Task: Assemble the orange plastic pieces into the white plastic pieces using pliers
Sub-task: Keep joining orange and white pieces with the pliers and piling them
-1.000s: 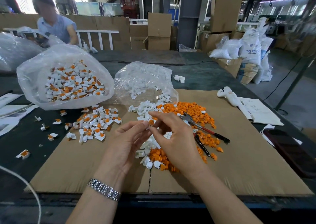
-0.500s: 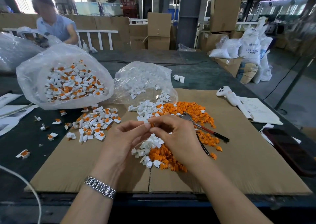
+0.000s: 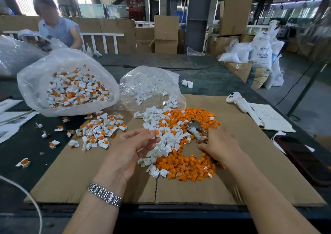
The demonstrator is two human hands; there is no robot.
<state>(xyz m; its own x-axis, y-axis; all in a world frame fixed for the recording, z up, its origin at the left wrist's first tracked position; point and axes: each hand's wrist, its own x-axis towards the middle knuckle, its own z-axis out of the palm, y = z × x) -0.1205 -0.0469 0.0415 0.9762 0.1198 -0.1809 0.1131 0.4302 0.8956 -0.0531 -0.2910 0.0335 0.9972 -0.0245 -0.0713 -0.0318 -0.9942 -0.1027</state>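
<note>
Spanning the near half of the table, lay flat cardboard, seam down the middle; stood at far left a big bag of joined white-and-orange parts, mouth open toward the cardboard; slumped beside it, to the right, a clear bag of white pieces, spilling onto the cardboard; spread across the cardboard's centre a mixed heap, white pieces on the left and far side, orange pieces on the right and near side; scattered left of that heap, well apart from it, finished parts on the cardboard's edge and the dark table; rested at far right an open notebook with a white handheld device on its corner.

Hovered above the heap's left edge the left hand, palm up, steel watch at the wrist; pinched between thumb and fingertips a small white piece with an orange piece seated in it; curled loosely the other fingers.

Reached over the heap's right side the right hand, blurred, fingers bent onto the pliers; lay the pliers atop the orange pieces, metal head pointing away; could not tell whether gripped or merely touched.
</note>
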